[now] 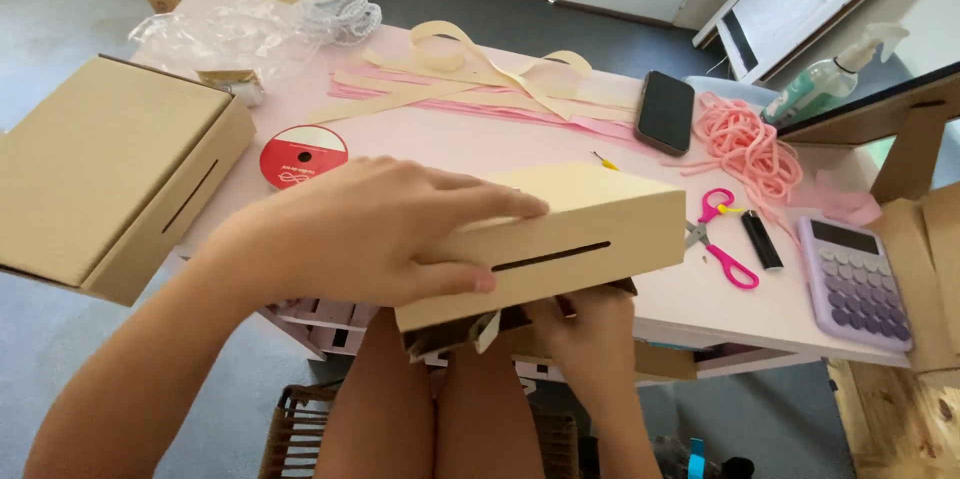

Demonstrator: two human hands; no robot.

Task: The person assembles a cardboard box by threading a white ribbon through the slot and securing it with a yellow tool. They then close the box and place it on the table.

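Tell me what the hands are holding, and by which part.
Both hold the flat tan cardboard box: the left hand lies across its top and front edge, and the right hand supports its underside.

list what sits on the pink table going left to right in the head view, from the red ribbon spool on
red ribbon spool → cardboard box held by the left hand and right hand → black phone → pink scissors → black lighter → purple calculator
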